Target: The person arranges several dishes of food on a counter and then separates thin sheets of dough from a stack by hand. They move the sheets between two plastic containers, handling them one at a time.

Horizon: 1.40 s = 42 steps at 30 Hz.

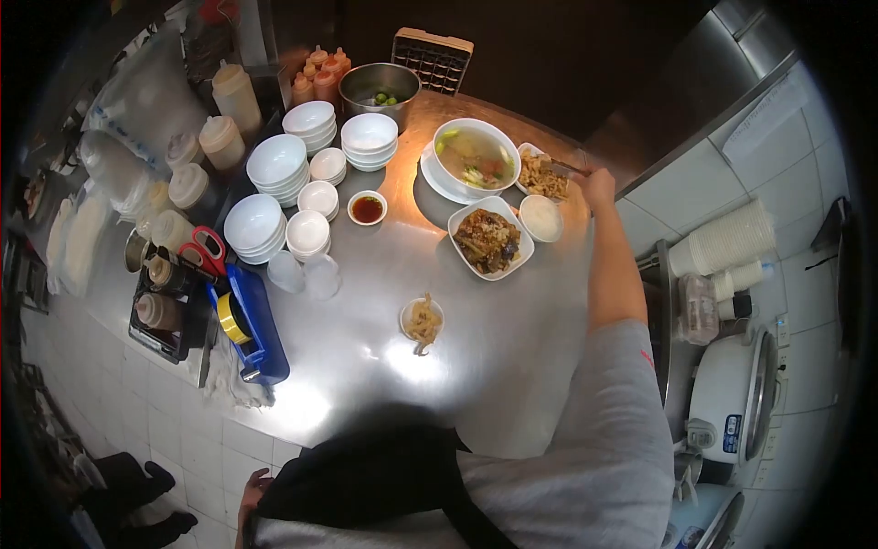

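Note:
At the far right of the table, my right hand [599, 189] is closed on a thin utensil [572, 169], whose kind I cannot make out. The utensil reaches over a white dish of chopped brown food [543, 181]. Beside that dish are a large bowl of soup [476, 157], a small white bowl [541, 220] with pale contents and a square bowl of dark, saucy food [489, 242]. Down by my left side, my left hand [253, 492] hangs below the table edge, fingers loosely apart, with nothing visible in it.
A small bowl heaped with pale shreds [422, 324] sits mid-table. Stacked white bowls [277, 163], a sauce bowl [368, 209] and a blue bin [261, 320] with yellow tape and red scissors stand left. A metal pot [380, 91] is behind; a rice cooker [727, 393] stands right.

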Tool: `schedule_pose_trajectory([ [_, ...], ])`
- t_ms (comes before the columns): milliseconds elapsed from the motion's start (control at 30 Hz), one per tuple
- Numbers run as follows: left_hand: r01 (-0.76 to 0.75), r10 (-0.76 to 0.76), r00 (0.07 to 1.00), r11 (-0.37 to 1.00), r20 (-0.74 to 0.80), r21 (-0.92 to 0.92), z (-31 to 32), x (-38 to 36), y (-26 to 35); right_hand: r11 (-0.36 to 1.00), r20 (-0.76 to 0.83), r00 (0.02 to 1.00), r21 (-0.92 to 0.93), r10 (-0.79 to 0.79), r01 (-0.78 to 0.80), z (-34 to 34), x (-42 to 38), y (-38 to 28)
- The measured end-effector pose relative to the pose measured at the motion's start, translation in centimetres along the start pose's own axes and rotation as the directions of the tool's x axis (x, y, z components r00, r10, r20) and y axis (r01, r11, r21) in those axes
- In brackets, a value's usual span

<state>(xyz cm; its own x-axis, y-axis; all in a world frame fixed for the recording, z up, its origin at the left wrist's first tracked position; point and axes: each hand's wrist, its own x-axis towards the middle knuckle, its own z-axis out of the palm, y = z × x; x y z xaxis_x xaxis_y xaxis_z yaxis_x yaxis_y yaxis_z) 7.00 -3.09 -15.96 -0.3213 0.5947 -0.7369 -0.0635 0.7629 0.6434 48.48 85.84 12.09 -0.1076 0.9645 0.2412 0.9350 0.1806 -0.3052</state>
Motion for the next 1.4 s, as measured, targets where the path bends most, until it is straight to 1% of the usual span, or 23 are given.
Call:
schedule_pose_trajectory([
  [33, -0.085, 0.083, 0.996, 0.992, 0.026, 0.090, -0.8, 0.7, -1.2, 1.000, -0.013, 1.000, 0.000, 0.014, -0.014, 0.2, 0.5, 0.1],
  [133, 0.104, -0.107, 0.994, 0.985, -0.014, -0.140, -1.1, 0.1, -0.2, 0.999, -0.052, 0.998, 0.003, 0.034, -0.034, 0.5, 2.1, -0.7],
  [200, 0.105, -0.105, 0.994, 0.992, 0.002, -0.065, -1.4, 0.2, -0.6, 1.000, -0.075, 0.997, 0.009, 0.028, -0.027, 0.1, 3.1, -1.4],
  [233, 0.104, -0.104, 0.995, 0.994, 0.010, -0.028, -1.5, 0.2, -1.1, 0.998, -0.060, 0.997, -0.003, 0.055, -0.055, -0.1, 3.3, -2.0],
  [333, 0.094, -0.086, 0.995, 0.984, 0.058, -0.150, -1.7, 0.0, -1.7, 0.988, 0.014, 0.991, -0.070, 0.135, -0.134, 0.0, 4.4, -3.7],
  [400, 0.069, -0.060, 0.996, 0.984, 0.060, -0.164, -1.7, -0.3, -1.2, 0.968, 0.103, 0.974, -0.170, 0.201, -0.182, 0.4, 5.2, -4.5],
  [433, 0.058, -0.048, 0.997, 0.984, 0.063, -0.170, -1.7, -0.5, -0.6, 0.967, 0.118, 0.973, -0.185, 0.197, -0.174, 0.6, 5.5, -4.7],
  [533, 0.169, -0.171, 0.985, 0.973, -0.005, -0.155, -1.0, -0.6, 1.2, 0.962, 0.156, 0.969, -0.226, 0.192, -0.154, -0.4, 5.1, -5.3],
  [600, 0.185, -0.187, 0.982, 0.970, 0.002, -0.157, -1.0, -0.7, 2.2, 0.956, 0.172, 0.965, -0.250, 0.198, -0.151, -2.3, 3.9, -5.7],
  [700, 0.210, -0.213, 0.977, 0.973, -0.031, -0.092, -0.5, -0.7, 3.9, 0.969, 0.211, 0.957, -0.190, 0.198, -0.158, -2.5, 3.8, -3.1],
  [767, 0.198, -0.200, 0.979, 0.979, -0.046, -0.050, -0.4, -0.8, 5.3, 0.978, 0.185, 0.967, -0.145, 0.173, -0.148, -3.3, 3.8, -2.3],
  [800, 0.177, -0.179, 0.983, 0.983, -0.040, -0.041, -0.5, -0.6, 5.0, 0.983, 0.172, 0.972, -0.121, 0.160, -0.141, -3.9, 3.6, -2.4],
  [900, 0.152, -0.152, 0.988, 0.988, 0.027, -0.002, -1.9, 1.9, 0.2, 0.973, 0.108, 0.984, -0.199, 0.144, -0.121, -6.5, 2.9, -5.4],
  [933, 0.148, -0.148, 0.987, 0.989, 0.058, 0.012, -2.2, 2.8, -0.9, 0.970, 0.119, 0.984, -0.220, 0.131, -0.103, -6.6, 3.3, -5.8],
  [1033, 0.039, -0.040, 0.999, 0.998, 0.019, 0.053, -1.1, 1.0, 1.2, 0.958, 0.154, 0.981, -0.279, 0.117, -0.070, -5.9, 5.4, -7.7],
  [1067, -0.184, 0.168, 0.983, 0.939, 0.077, 0.290, -1.1, 1.3, 1.7, 0.953, 0.170, 0.977, -0.294, 0.132, -0.078, -5.0, 5.9, -8.5],
  [1100, -0.388, 0.344, 0.921, 0.779, 0.181, 0.493, -1.6, 1.5, 1.3, 0.947, 0.187, 0.971, -0.309, 0.150, -0.086, -4.0, 6.2, -8.9],
  [1133, -0.552, 0.469, 0.823, 0.535, 0.319, 0.640, -1.8, 1.5, 1.7, 0.948, 0.177, 0.969, -0.297, 0.174, -0.116, -2.9, 6.4, -8.8],
  [1167, -0.379, 0.340, 0.925, 0.787, 0.171, 0.486, -1.7, 1.1, 1.9, 0.947, 0.169, 0.965, -0.285, 0.200, -0.146, -1.6, 6.4, -8.7],
  [1200, -0.168, 0.158, 0.986, 0.949, 0.061, 0.268, -1.1, 0.3, 3.3, 0.945, 0.163, 0.960, -0.275, 0.226, -0.175, -0.8, 6.4, -8.6],
  [1267, 0.082, -0.081, 0.997, 0.996, -0.005, 0.042, -0.3, -1.2, 6.2, 0.945, 0.205, 0.950, -0.277, 0.237, -0.176, -1.5, 5.6, -9.4],
  [1300, 0.134, -0.134, 0.991, 0.991, -0.012, 0.010, -0.3, -1.0, 6.1, 0.944, 0.228, 0.946, -0.290, 0.230, -0.159, -2.0, 5.3, -9.4],
  [1400, 0.116, -0.116, 0.992, 0.993, 0.045, 0.007, -1.6, 0.6, 0.1, 0.951, 0.217, 0.951, -0.266, 0.220, -0.160, -2.1, 5.6, -8.3],
])
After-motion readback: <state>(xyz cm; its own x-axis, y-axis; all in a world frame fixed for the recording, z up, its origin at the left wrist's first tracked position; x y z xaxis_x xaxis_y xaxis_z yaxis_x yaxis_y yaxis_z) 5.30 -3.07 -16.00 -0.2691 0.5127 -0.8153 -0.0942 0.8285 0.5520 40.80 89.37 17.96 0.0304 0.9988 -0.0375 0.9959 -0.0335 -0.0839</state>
